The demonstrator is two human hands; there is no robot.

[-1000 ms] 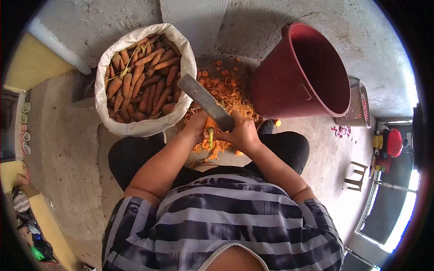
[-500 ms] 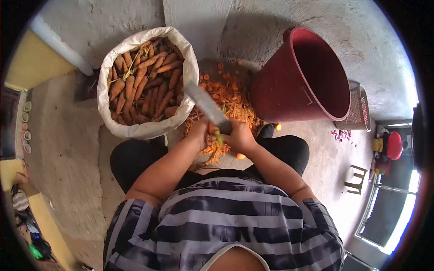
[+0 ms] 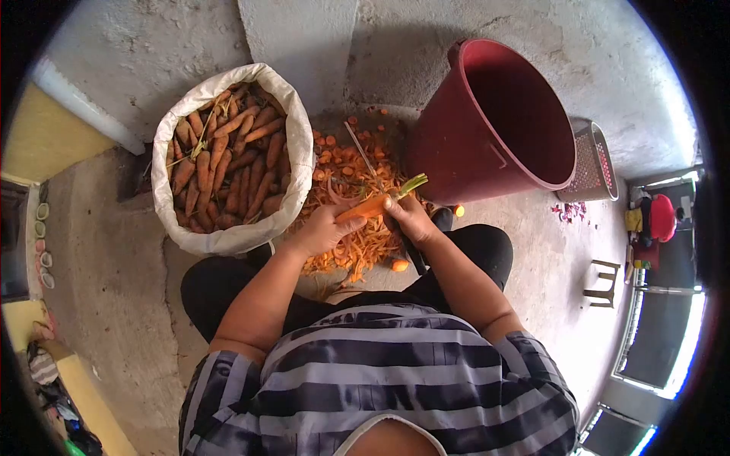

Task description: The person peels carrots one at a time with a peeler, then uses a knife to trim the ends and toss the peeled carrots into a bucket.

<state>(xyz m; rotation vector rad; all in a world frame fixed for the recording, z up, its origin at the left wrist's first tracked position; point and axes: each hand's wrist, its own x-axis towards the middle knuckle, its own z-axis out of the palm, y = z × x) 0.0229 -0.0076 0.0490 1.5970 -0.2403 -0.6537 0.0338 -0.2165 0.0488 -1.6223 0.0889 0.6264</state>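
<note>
My left hand [image 3: 325, 230] is closed round the lower end of a peeled orange carrot [image 3: 368, 207]. At the carrot's green-stemmed top, my right hand [image 3: 412, 219] grips a knife, with its thumb against the carrot. The knife's thin blade [image 3: 363, 154] points up and left, edge-on, and its dark handle [image 3: 415, 255] shows below the palm. Beneath both hands lies a pile of orange peelings and cut carrot pieces [image 3: 356, 257]. To the left stands a white sack [image 3: 302, 163] full of unpeeled carrots [image 3: 220, 171].
A large dark red bucket [image 3: 449, 144] stands right of the peelings, with a perforated basket [image 3: 604, 163] behind it. Purple scraps [image 3: 570, 212] lie on the floor beside the basket. A small wooden stool [image 3: 602, 283] is further right. The wall rises beyond the sack and bucket.
The knife has turned from broadside to edge-on. My hands have moved slightly apart, and the carrot now lies across between them with its green top to the right. The view has shifted a little.
</note>
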